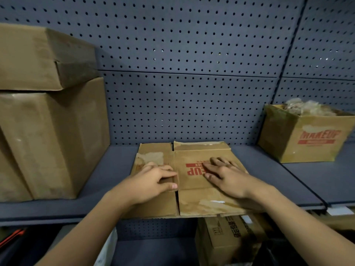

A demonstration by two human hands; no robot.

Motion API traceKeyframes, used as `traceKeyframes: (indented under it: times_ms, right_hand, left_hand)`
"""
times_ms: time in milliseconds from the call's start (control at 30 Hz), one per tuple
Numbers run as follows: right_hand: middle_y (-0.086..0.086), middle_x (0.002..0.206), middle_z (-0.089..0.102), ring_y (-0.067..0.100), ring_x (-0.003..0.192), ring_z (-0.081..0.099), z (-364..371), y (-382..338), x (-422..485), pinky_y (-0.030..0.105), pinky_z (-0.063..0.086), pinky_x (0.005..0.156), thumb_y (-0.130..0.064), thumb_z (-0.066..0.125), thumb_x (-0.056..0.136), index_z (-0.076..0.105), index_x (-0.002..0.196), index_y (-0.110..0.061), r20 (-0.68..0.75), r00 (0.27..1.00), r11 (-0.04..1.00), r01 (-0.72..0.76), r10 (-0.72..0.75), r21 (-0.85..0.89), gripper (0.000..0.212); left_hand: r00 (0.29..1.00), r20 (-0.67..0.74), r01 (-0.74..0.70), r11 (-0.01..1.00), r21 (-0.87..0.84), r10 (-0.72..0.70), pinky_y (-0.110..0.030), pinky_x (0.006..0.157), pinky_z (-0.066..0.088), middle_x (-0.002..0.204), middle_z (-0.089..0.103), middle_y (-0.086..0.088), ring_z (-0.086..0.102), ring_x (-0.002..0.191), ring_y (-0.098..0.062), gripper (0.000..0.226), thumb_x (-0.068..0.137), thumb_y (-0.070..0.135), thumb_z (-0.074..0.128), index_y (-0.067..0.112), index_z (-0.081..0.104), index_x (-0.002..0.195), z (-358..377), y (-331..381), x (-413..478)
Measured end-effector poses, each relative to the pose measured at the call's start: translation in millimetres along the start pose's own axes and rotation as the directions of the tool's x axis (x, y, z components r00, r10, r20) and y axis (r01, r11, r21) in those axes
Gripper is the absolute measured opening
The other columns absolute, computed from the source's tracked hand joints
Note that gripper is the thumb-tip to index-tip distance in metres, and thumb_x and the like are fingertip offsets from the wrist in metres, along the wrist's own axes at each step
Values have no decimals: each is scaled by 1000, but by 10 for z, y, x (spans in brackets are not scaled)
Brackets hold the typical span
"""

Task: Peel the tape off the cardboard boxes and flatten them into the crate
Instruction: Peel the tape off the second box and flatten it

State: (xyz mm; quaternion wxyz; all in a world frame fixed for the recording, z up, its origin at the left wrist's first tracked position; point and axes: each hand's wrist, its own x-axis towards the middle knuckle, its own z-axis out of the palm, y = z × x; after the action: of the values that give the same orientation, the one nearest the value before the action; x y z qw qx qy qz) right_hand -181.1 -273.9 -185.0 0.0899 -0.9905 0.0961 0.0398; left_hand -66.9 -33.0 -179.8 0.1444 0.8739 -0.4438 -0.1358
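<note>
A flattened cardboard box [192,150] with red print lies on the grey shelf [107,169], its near edge at the shelf's front lip. Torn paper and bits of tape residue [211,202] show on its flaps. My left hand [151,181] rests on the left panel with its fingers bent and the thumb against the middle crease. My right hand [224,175] presses flat on the printed panel, fingers spread and straight. No crate is in view.
Two large closed cardboard boxes [48,131] are stacked at the left of the shelf. An open box marked MAKEUP [307,135], filled with crumpled material, stands at the right. A pegboard wall [192,73] backs the shelf. Another printed box [230,239] sits on the level below.
</note>
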Motion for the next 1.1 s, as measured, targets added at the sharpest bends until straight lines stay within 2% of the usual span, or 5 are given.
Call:
traceKeyframes:
  times_ms: [400,700,800,967,1100]
  right_hand:
    - [0,166,14,25,153,10,60,-58,126,43,10,124,-53,30,104,24,157,-33,36,997,997,-67,69,-40,57]
    - [-1,119,70,26,116,60,-67,-66,231,41,50,98,-51,61,92,71,116,-30,-217,957,969,-149,192,199,34]
    - [8,132,55,36,128,46,-94,37,208,46,40,106,-66,64,83,59,129,-30,-231,903,920,-306,362,245,58]
    - [15,146,47,41,134,40,-102,165,264,51,35,110,-88,60,62,37,145,-26,-117,858,835,-441,499,330,106]
    - [16,141,51,41,133,42,-44,187,254,50,39,108,-79,72,60,39,144,-23,-184,856,815,-363,483,451,106]
  left_hand:
    - [993,-56,107,994,37,-104,-42,120,-8,164,3,21,-9,153,-18,52,102,60,18,49,27,152,236,-40,156]
    - [982,-112,111,941,-319,-154,-42,114,37,128,64,8,57,117,-20,51,78,74,56,43,69,117,32,-62,282]
    - [910,-319,143,921,-363,-267,-40,109,38,126,65,7,55,121,-20,45,81,65,66,34,72,113,24,-178,324]
    - [845,-165,432,830,-352,-510,-51,113,34,147,49,-8,42,136,-36,142,26,103,56,29,41,146,20,-471,477]
    - [833,-202,419,827,-375,-515,-44,113,30,146,49,-8,38,137,-36,122,50,82,76,22,38,148,1,-400,499]
